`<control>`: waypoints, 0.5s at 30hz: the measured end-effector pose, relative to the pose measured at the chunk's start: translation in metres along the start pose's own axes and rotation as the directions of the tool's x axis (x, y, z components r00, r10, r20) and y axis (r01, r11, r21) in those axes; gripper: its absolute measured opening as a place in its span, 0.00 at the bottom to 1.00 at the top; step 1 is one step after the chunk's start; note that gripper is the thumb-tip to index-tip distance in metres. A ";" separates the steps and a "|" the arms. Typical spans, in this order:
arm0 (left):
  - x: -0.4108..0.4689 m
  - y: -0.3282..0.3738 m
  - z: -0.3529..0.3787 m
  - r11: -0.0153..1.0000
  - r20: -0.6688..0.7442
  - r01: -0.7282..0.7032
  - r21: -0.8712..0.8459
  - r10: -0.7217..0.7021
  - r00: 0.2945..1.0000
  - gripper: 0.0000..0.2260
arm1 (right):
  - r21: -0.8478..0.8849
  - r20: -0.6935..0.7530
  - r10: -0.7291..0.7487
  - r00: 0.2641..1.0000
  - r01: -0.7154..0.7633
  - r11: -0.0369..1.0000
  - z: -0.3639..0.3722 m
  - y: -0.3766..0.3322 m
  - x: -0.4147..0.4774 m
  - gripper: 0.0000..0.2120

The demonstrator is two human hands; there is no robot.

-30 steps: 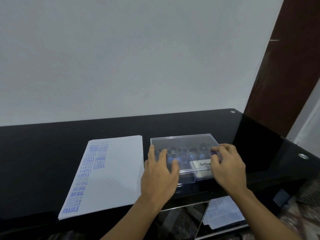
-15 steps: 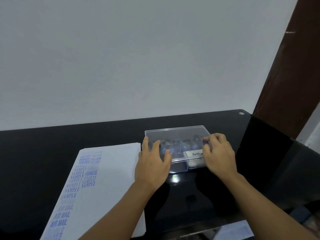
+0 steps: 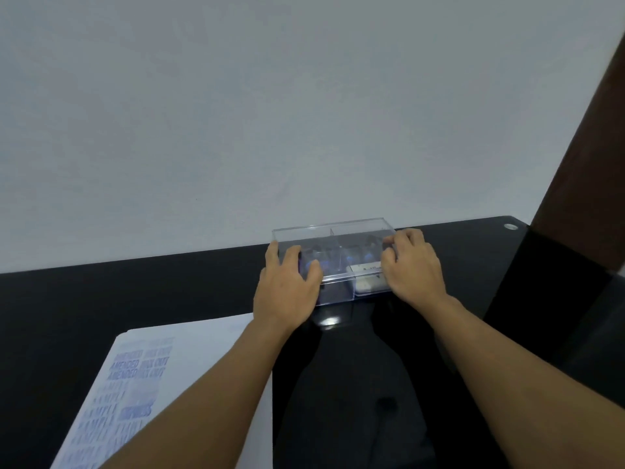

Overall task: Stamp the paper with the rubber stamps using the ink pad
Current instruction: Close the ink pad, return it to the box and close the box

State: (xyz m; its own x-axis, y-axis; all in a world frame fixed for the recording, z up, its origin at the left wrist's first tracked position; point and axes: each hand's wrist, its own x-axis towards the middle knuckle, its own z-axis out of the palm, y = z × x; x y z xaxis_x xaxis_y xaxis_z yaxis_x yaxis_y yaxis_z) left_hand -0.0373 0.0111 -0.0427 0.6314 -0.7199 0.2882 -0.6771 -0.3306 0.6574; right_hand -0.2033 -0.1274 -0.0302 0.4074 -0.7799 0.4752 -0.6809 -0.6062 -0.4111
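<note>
**Box of stamps, gripped at both ends**

Box [image 3: 333,280]: clear plastic, lidded, parted inside by dividers. Set on the table [image 3: 152,299] towards its far edge, close under the wall [image 3: 270,113]. Lid seated or lifted: cannot tell.

Stamps [image 3: 367,256]: dark shapes with blue glints, seen blurred through the lid. Lodged in the box's rear compartments. Number not readable.

Pale item [image 3: 367,285]: flat, in the box's front right compartment, below a white label [image 3: 367,267] with print too blurred to read. Kind not told.

Left hand [image 3: 287,292]: clamped on the box's left end, fingers bent over lid and side, thumb laid on top.

Right hand [image 3: 414,269]: clamped on the box's right end, fingers curled over the lid's edge.

Paper [image 3: 203,360]: white, flat on the table, nearer than the box and to its left, apart from it. Partly covered by the left forearm. Marked in blue with columns of stamped words, among them AMENDED and SAMPLE; the rest blurred.

Table: black, glossy, with a round metal stud [image 3: 510,226] at the far right corner.

Brown panel [image 3: 592,164]: upright, to the right of the wall.
</note>
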 end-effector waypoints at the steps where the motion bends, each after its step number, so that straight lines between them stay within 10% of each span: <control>1: 0.008 -0.001 0.002 1.000 -0.002 0.000 -0.001 0.000 1.000 0.21 | -0.006 -0.002 -0.007 1.000 0.007 1.000 0.004 0.000 0.007 0.14; 15: 0.057 -0.009 0.014 1.000 0.005 0.014 0.027 -0.014 1.000 0.22 | 0.002 0.034 0.005 0.999 -0.005 1.000 0.029 0.001 0.053 0.14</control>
State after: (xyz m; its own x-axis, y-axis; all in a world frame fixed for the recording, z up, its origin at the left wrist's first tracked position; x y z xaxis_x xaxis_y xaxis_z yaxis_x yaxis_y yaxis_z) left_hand -0.0005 -0.0350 -0.0419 0.6389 -0.7183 0.2755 -0.6784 -0.3571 0.6421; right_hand -0.1648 -0.1738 -0.0275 0.4245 -0.7878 0.4463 -0.6814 -0.6026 -0.4154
